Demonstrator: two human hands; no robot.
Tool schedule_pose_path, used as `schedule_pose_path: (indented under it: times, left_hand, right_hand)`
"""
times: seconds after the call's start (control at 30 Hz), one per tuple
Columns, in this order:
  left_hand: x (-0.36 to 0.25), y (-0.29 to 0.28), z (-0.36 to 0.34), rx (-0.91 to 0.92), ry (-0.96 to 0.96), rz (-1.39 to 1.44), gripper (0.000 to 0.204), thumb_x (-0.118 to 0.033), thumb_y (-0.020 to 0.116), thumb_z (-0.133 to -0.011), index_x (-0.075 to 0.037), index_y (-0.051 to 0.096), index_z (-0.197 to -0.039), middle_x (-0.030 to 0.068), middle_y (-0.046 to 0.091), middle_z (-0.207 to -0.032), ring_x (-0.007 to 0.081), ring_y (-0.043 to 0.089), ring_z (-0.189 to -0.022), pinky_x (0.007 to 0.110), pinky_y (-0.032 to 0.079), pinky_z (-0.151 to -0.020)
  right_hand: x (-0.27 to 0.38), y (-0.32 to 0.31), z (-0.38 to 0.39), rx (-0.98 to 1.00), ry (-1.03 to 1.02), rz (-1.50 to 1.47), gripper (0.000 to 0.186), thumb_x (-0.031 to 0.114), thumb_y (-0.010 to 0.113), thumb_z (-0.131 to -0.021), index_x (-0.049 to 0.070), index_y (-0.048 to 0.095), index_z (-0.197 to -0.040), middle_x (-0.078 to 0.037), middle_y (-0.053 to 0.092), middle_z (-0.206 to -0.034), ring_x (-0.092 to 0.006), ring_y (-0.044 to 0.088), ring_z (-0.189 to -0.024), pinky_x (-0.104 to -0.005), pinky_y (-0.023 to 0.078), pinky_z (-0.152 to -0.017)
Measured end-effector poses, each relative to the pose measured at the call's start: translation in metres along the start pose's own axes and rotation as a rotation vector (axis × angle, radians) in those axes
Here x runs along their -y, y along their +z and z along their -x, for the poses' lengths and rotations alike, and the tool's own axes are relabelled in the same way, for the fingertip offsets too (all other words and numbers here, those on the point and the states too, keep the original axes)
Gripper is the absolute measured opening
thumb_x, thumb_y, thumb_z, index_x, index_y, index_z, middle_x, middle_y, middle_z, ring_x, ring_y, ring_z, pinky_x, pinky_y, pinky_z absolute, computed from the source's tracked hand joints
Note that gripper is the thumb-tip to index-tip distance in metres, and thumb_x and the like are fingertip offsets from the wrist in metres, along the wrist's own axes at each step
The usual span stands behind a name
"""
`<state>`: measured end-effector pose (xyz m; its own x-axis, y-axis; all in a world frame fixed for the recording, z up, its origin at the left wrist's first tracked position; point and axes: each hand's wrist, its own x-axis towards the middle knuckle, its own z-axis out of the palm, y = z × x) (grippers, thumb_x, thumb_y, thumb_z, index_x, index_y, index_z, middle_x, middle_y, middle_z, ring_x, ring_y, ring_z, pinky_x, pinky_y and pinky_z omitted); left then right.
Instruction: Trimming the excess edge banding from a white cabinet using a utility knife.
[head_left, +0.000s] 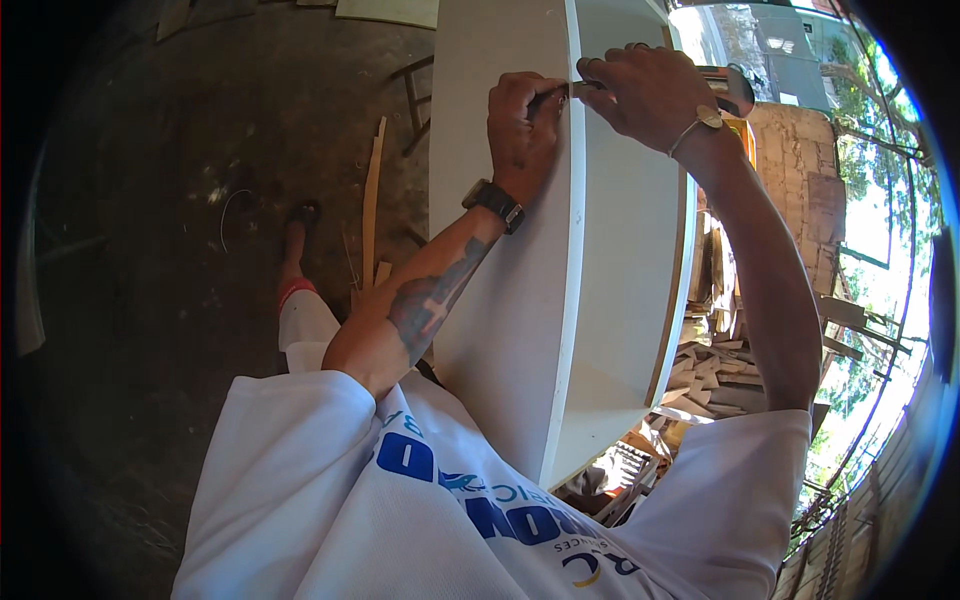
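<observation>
Both hands meet at the raised edge of the white panel (520, 300): left hand (522, 125) pinches a small tool (560, 92) there (too blurry to identify), right hand (650, 95) clenched just beside it.

Dark dirt floor (150, 300), wood strips (372, 200), scrap pile (715, 365)

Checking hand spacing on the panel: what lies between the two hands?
In the head view, the white panel's raised edge runs between the left hand and right hand, with a small dark tool bridging them across it.
</observation>
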<state>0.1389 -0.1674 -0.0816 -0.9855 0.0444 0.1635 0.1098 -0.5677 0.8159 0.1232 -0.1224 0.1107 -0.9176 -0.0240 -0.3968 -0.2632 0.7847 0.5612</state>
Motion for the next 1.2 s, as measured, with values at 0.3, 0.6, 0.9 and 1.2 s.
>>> schedule_pose_path:
  times: [0.3, 0.6, 0.9, 1.2]
  left_hand:
    - [-0.011, -0.007, 0.011, 0.016, 0.016, -0.053, 0.012, -0.001, 0.067, -0.085, -0.005, 0.069, -0.097, 0.0089, 0.061, -0.101, 0.0255, 0.057, -0.097, 0.036, 0.048, -0.083]
    - [-0.016, -0.011, 0.022, 0.027, 0.027, -0.066, 0.012, 0.0, 0.066, -0.086, -0.005, 0.069, -0.097, 0.0093, 0.061, -0.102, 0.0251, 0.057, -0.097, 0.036, 0.049, -0.082]
    - [-0.017, -0.014, 0.026, 0.031, 0.03, -0.063, 0.012, -0.001, 0.066, -0.086, -0.006, 0.069, -0.097, 0.0094, 0.061, -0.102, 0.0257, 0.057, -0.097, 0.036, 0.049, -0.082]
    - [-0.017, -0.015, 0.028, 0.041, 0.046, -0.09, 0.013, 0.0, 0.065, -0.088, -0.006, 0.069, -0.099, 0.009, 0.061, -0.102, 0.0237, 0.058, -0.096, 0.035, 0.049, -0.082]
  right_hand:
    - [0.013, 0.001, 0.014, -0.081, -0.015, 0.034, 0.018, 0.028, 0.061, -0.092, 0.015, 0.07, -0.1, -0.008, 0.072, -0.091, -0.0299, 0.07, -0.09, -0.0436, 0.056, -0.076]
    - [0.014, 0.01, 0.025, -0.125, -0.055, 0.04, 0.025, 0.035, 0.061, -0.096, 0.014, 0.069, -0.108, -0.005, 0.066, -0.084, -0.024, 0.067, -0.086, -0.0394, 0.053, -0.077]
    - [0.013, 0.012, 0.03, -0.193, -0.077, -0.012, 0.021, 0.032, 0.061, -0.093, 0.016, 0.071, -0.103, -0.008, 0.07, -0.083, -0.0277, 0.071, -0.08, -0.0416, 0.056, -0.07]
    - [0.018, -0.002, 0.023, 0.036, -0.038, 0.061, 0.026, 0.035, 0.062, -0.095, 0.014, 0.069, -0.11, -0.007, 0.067, -0.083, -0.0247, 0.068, -0.086, -0.0411, 0.054, -0.075]
